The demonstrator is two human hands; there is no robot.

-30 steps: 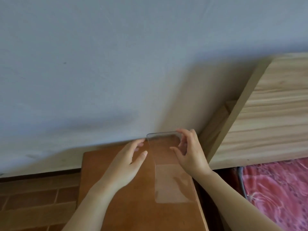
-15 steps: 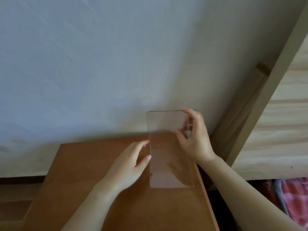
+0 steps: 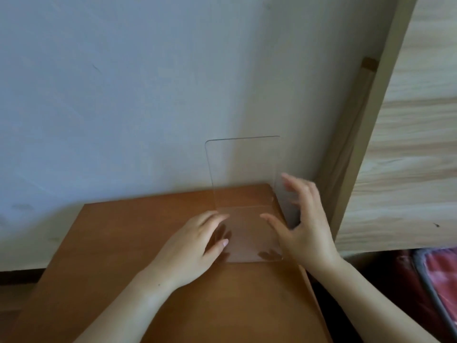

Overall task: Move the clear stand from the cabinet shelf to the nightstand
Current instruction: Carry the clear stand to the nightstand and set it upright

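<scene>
The clear stand [image 3: 243, 174] is an L-shaped acrylic sheet. Its flat foot rests on the brown nightstand [image 3: 123, 243] at the back right corner, and its upright panel rises against the pale wall. My left hand [image 3: 190, 246] lies at the foot's left edge, fingers spread, fingertips touching or just beside it. At the stand's right side my right hand [image 3: 301, 219] is blurred, fingers apart, and a small gap shows between it and the upright panel.
A light wooden headboard [image 3: 408, 144] stands immediately right of the nightstand, with a narrow dark gap between them. Red patterned bedding [image 3: 442, 276] shows at the lower right. The wall [image 3: 123, 95] runs directly behind the nightstand.
My right hand has let go of the upright panel's top and dropped lower with fingers spread. The stand now stands on the nightstand by itself. The camera has moved closer.
</scene>
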